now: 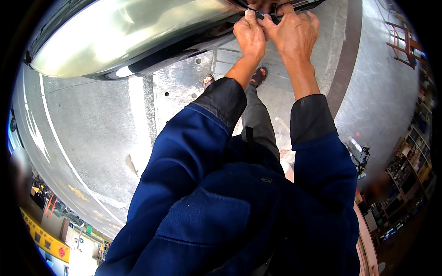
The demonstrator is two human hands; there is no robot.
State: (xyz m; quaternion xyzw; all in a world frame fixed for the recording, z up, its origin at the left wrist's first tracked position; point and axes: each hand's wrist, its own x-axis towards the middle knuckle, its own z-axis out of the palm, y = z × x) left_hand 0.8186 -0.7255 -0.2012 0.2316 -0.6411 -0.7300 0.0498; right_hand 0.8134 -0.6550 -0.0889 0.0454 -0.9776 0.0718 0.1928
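Note:
Both hands are raised together at the top of the view, against the dark lower edge of a vehicle with a pale, glossy body. My left hand is closed, its thumb and fingers pinching at a thin black strip along that edge. Close beside it, my right hand curls over the same dark edge, with its thumb and index finger drawn together near the left fingertips. The fingers hide most of what is pinched, and the strip's exact kind cannot be made out.
Under my sandalled feet lies grey paving, with a road and white lines to the left. A brown floor strip borders a smooth grey floor. A reddish wooden stool, cluttered shelves and a small machine part stand to the right.

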